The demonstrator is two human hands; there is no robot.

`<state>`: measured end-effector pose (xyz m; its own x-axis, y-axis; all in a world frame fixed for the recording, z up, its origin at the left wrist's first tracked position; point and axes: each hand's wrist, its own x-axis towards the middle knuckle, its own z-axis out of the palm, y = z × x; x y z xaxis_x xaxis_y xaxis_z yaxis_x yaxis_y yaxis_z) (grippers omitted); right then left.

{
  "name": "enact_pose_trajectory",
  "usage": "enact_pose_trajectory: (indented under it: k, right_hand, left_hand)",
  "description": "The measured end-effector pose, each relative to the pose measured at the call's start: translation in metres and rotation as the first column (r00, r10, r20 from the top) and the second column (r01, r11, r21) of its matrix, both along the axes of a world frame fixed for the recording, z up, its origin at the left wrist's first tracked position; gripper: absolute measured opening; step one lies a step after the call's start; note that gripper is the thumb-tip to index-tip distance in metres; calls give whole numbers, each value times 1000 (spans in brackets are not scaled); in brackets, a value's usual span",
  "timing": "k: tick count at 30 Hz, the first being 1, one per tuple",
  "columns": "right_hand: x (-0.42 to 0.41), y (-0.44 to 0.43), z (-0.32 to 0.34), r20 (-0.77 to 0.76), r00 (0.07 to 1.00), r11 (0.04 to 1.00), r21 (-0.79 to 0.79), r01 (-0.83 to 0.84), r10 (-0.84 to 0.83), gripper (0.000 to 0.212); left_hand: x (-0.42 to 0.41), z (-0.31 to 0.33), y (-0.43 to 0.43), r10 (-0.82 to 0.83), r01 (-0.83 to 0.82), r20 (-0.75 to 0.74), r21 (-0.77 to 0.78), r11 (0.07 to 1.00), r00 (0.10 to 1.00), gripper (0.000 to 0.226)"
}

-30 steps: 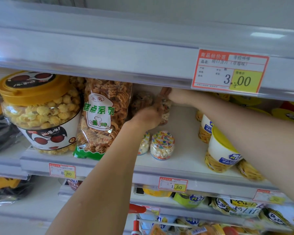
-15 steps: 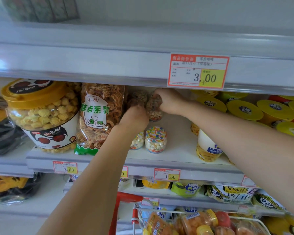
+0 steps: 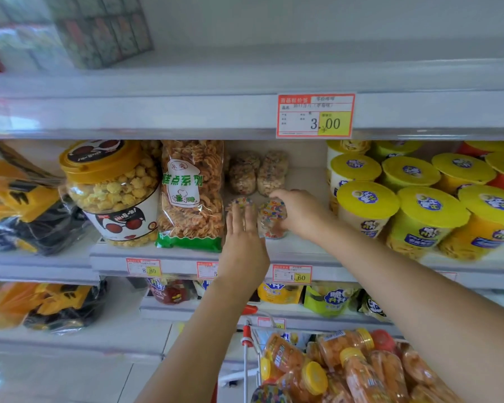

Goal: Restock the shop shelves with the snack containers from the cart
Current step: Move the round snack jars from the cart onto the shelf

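Clear plastic back jars (image 3: 256,175) sit on the middle shelf (image 3: 303,248). The right hand (image 3: 298,212) grips the front-right jar (image 3: 271,219). The left hand (image 3: 243,242), fingers straight, presses the front-left jar (image 3: 240,202), which is largely hidden. The cart (image 3: 246,338) holds many orange snack jars (image 3: 317,370) unshelved. Contents too blurred to identify.

Shelf (image 3: 301,249) with jars (image 3: 271,176), bag (image 3: 191,196), tubs (image 3: 367,212)

Gap: we see bare shelf (image 3: 309,177) between small jars (image 3: 271,173) and cups (image 3: 367,200).
Left wall: we meet the snack bag (image 3: 191,193).
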<state>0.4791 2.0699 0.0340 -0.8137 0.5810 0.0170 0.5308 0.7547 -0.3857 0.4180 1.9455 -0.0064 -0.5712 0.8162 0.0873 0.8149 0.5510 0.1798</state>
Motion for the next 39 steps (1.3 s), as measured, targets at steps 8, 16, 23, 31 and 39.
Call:
enact_pose_trajectory:
  k: [8, 16, 23, 31, 39]
  right_hand:
    - [-17, 14, -21, -219, 957, 982, -64, 179, -189, 52]
    - [-30, 23, -25, -288, 937, 978, -111, 175, -200, 47]
    - [-24, 14, -23, -263, 935, 962, -194, 191, -239, 73]
    - [70, -50, -4, -232, 971, 998, -26, -57, 49, 9]
    - [180, -101, -25, 187, 947, 934, -297, -200, 262, 30]
  left_hand:
    - [-24, 6, 24, -43, -10, 246, 213, 977, 968, 65]
    - [-41, -2, 35, -18, -55, 253, 277, 959, 967, 66]
    - [-20, 5, 21, -16, -72, 242, 352, 933, 970, 67]
    - [58, -2, -80, -95, -53, 299, 451, 891, 950, 11]
    - [112, -36, -145, -9, 158, 552, -222, 962, 834, 72]
